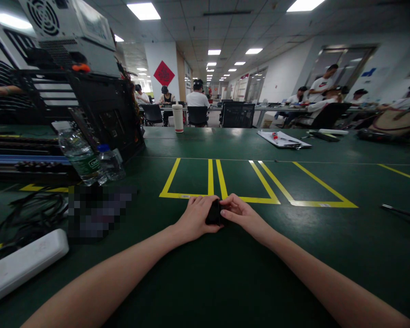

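Observation:
Just short of the yellow tape outlines, a small black box-like object [213, 213] is held over the green table [239, 278]. My left hand [200, 216] is wrapped round it from the left, fingers over the top and thumb along the near side. From the right, my right hand [241, 212] meets the object's edge with thumb and fingertips bent in a loose pinch. What the right fingertips hold, apart from that edge, is too small to make out. The object's exact kind does not show.
At left stand a computer case [102, 109], a large water bottle [77, 152], a smaller bottle [111, 161] and a white power strip [27, 264]. Farther back are a white cup [178, 118] and a clipboard [282, 139]. A dark tool [401, 213] lies at right. Several people sit beyond.

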Demonstrator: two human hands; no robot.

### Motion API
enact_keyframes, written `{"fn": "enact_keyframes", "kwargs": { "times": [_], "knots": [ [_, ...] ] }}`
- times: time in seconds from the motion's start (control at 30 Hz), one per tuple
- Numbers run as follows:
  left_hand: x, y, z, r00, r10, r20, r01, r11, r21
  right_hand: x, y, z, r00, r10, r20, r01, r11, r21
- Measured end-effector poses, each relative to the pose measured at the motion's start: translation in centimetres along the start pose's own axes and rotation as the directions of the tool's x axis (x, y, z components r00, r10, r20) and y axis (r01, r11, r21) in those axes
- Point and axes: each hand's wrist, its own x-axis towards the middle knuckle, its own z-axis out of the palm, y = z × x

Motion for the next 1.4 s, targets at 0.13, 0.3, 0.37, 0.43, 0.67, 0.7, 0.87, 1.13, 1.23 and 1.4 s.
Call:
{"fn": "enact_keyframes", "kwargs": {
  "times": [0.13, 0.3, 0.37, 0.43, 0.67, 0.7, 0.87, 1.13, 1.23, 1.4],
  "knots": [
    [0.03, -0.10, 0.07, 1.000, 0.000, 0.001, 0.000, 1.000, -0.014, 0.08, 0.12, -0.12, 0.999, 0.042, 0.006, -0.042, 0.999, -0.004],
    [0.05, -0.16, 0.31, 1.000, 0.006, -0.022, -0.005, 1.000, 0.009, -0.08, -0.14, -0.27, 0.998, 0.045, 0.045, -0.047, 0.998, 0.039],
    [0.06, -0.17, 0.34, 1.000, 0.013, -0.021, -0.013, 1.000, 0.016, -0.10, -0.20, -0.32, 0.998, 0.026, 0.065, -0.030, 0.998, 0.061],
    [0.07, -0.19, 0.35, 1.000, 0.016, -0.023, -0.016, 1.000, 0.021, -0.07, -0.19, -0.34, 0.997, 0.012, 0.076, -0.018, 0.998, 0.068],
    [0.04, -0.32, 0.40, 1.000, 0.011, -0.025, -0.011, 1.000, 0.009, 0.04, -0.11, -0.11, 0.999, 0.025, 0.023, -0.026, 0.998, 0.052],
    [0.03, -0.31, 0.35, 1.000, 0.007, -0.026, -0.007, 1.000, 0.009, 0.03, -0.06, -0.11, 0.999, 0.026, 0.020, -0.027, 0.999, 0.040],
    [0.01, -0.10, 0.00, 1.000, 0.004, 0.004, -0.004, 1.000, -0.005, -0.02, 0.17, -0.24, 0.998, 0.058, 0.010, -0.058, 0.998, -0.002],
    [0.01, -0.28, 0.33, 1.000, -0.004, -0.011, 0.004, 1.000, 0.019, 0.01, 0.10, -0.33, 0.995, 0.014, 0.097, -0.020, 0.998, 0.057],
    [-0.03, -0.31, 0.31, 1.000, 0.001, -0.010, -0.001, 1.000, 0.026, -0.04, -0.02, -0.26, 0.995, 0.021, 0.095, -0.025, 0.999, 0.039],
    [0.01, -0.16, 0.22, 1.000, 0.008, -0.014, -0.008, 1.000, 0.016, -0.17, -0.56, 0.09, 0.997, 0.072, 0.009, -0.072, 0.997, -0.011]
  ]
}}
